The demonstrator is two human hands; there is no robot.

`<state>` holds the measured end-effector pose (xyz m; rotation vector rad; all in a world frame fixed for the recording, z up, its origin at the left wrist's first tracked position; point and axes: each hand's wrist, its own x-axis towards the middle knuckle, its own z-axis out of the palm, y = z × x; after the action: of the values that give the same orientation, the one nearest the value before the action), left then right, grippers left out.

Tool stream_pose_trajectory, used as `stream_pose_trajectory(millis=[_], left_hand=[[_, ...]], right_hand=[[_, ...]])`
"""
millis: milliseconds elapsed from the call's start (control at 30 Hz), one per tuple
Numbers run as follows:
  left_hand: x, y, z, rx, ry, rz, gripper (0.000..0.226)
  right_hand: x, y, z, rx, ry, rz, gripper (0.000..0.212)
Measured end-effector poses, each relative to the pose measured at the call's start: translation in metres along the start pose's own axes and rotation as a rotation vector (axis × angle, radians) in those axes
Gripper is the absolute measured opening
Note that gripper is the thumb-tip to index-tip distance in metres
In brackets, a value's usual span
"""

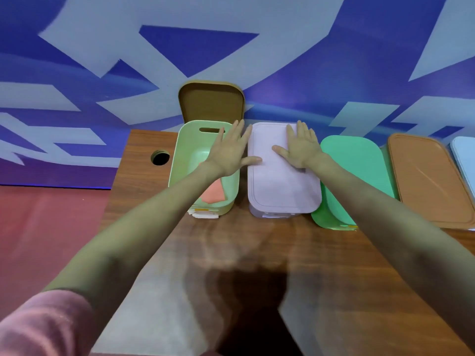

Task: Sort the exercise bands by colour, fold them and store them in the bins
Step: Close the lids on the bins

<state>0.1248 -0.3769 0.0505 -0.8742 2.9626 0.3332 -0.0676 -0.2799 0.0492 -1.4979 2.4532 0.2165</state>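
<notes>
Pressing flat on the lilac bin's lid [280,173], our left hand [230,150] and right hand [302,147] keep fingers straight, gripping nothing. A folded pink band [214,192] lies in the open green bin [180,150]; soft, light, we judge, best pinched at its fold.

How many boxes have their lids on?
4. The lilac box under both hands, then to its right the green box, the brown-lidded box and a pale blue one at the frame's edge. More may sit out of view beyond it.
</notes>
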Motion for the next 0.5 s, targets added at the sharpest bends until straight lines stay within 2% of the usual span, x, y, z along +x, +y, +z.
stream_pose_trajectory(millis=[133, 200, 333, 500], left_hand=[[-0.012, -0.052, -0.034, -0.061, 0.441, -0.139, 0.058], [-0.014, -0.077, -0.051, -0.094, 0.558, -0.234, 0.05], [-0.011, -0.106, -0.068, -0.102, 0.536, -0.246, 0.048], [0.001, -0.116, -0.066, -0.099, 0.408, -0.171, 0.055]], right_hand=[[0.007, -0.034, -0.026, 0.137, 0.141, -0.089, 0.072], [0.012, -0.053, -0.039, 0.198, 0.207, -0.153, 0.07], [0.025, -0.09, -0.056, 0.301, 0.305, -0.233, 0.07], [0.039, -0.108, -0.062, 0.289, 0.303, -0.224, 0.065]])
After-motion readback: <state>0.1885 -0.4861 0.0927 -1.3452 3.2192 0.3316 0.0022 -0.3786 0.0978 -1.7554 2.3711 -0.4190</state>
